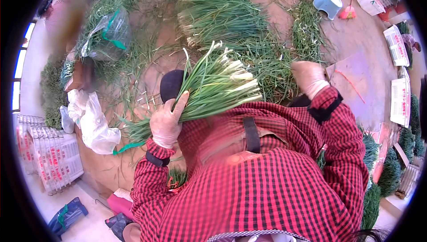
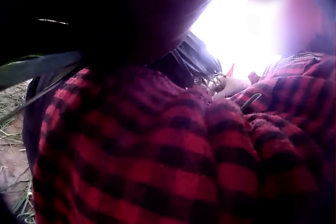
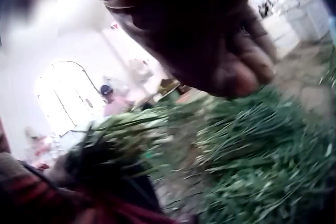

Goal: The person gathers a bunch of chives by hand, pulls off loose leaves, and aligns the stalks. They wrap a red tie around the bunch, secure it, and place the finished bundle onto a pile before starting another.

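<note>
In the head view my gloved left hand (image 1: 167,119) grips a bunch of garlic chives (image 1: 218,84) near its leafy end, the index finger lying along the stalks. The bunch rests across my lap, its pale stem ends pointing right and a few stalks sticking up. My gloved right hand (image 1: 308,76) is raised apart from the bunch, to its right, with fingers curled in and nothing visible in them. In the right wrist view that hand (image 3: 226,50) is dark, above the greens. The left wrist view shows mostly checked cloth (image 2: 142,145).
A large pile of chives (image 1: 222,15) lies ahead, with loose trimmings (image 1: 271,73) around it. A blue stool (image 1: 328,3) and a red broom (image 1: 348,12) stand at the far right. White plastic bags (image 1: 95,122) lie left. Stacked printed boxes (image 1: 53,157) stand beyond them. Another person (image 3: 114,103) appears in the background.
</note>
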A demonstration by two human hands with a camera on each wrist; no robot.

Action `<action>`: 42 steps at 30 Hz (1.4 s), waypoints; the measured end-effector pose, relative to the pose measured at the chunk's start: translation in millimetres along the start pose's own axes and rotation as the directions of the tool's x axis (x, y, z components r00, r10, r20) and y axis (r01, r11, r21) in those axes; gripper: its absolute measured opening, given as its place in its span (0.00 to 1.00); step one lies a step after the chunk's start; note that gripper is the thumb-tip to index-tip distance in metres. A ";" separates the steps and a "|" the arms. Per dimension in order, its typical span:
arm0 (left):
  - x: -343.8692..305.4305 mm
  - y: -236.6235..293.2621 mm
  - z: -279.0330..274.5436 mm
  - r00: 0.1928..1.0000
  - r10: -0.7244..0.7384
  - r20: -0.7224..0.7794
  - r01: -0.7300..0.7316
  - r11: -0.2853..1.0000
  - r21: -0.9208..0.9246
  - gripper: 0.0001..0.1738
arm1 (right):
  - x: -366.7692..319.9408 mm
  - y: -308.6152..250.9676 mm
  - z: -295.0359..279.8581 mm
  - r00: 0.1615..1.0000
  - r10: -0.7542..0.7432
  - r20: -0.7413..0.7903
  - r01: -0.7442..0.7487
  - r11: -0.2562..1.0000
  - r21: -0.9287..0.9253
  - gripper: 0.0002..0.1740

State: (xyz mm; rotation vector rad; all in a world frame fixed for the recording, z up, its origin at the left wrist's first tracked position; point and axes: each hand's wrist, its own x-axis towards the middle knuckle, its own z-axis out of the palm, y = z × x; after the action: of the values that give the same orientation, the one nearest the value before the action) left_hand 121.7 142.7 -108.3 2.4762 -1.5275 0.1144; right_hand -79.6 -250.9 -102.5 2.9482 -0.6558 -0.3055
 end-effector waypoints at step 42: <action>-21.7 -17.3 14.5 0.988 0.133 -0.084 -0.137 0.990 -0.042 0.38 | 31.7 -131.7 -22.0 0.808 -0.589 -0.009 0.450 0.607 0.655 0.17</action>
State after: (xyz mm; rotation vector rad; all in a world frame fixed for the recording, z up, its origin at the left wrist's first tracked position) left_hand 126.4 165.6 -129.0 2.3009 -1.6432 0.1962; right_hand 7.0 -144.5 -105.8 3.7658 0.2095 -0.5398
